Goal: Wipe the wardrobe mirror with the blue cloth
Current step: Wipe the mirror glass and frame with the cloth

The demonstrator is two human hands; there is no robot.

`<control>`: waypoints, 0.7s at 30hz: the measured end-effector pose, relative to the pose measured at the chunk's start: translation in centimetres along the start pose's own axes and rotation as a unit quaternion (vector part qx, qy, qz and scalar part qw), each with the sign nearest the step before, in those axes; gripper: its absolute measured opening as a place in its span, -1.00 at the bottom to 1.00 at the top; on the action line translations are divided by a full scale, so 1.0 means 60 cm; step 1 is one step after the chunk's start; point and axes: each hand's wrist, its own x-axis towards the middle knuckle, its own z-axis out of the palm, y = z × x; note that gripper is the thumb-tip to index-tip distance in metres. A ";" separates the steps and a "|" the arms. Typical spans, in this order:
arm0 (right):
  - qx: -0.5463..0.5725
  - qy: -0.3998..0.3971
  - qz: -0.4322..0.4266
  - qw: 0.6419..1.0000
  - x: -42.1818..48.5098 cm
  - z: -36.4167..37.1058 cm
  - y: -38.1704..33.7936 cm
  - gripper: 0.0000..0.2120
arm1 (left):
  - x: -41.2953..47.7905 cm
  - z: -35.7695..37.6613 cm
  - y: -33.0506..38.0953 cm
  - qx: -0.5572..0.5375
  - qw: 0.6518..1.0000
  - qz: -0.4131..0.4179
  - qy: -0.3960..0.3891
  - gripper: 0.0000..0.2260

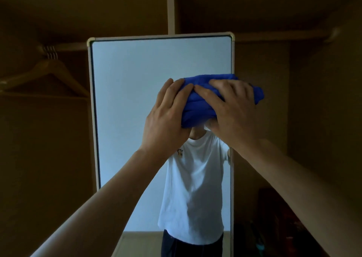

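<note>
Head camera is showing me a dim brown wooden wardrobe interior [313, 100], which is filling the view around everything else. A tall rectangular mirror [147, 80] with a pale cream frame and rounded corners is taking up the middle, and its lower half is reflecting a person's white T-shirt [194, 188]. Two bare forearms are reaching up from the bottom corners toward the glass.

I am seeing the left hand [166, 113] bending its fingers over the left end of the bunched bright blue cloth [197, 104], with its thumb out of my sight. The right hand [235, 109] is spreading its fingers across the front of the cloth and tucking its thumb underneath, gripping it. The blue cloth is being held up at the mirror's right side, in the upper half, with its right end poking past the frame.

Off to the left, brown wooden coat hangers [49, 74] are hanging from a pale rail [66, 46].
</note>
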 end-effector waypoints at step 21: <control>0.005 -0.053 0.000 0.999 -0.189 0.000 -0.085 -0.40 | -0.205 0.026 0.038 -0.042 0.998 -0.040 -0.023 -0.44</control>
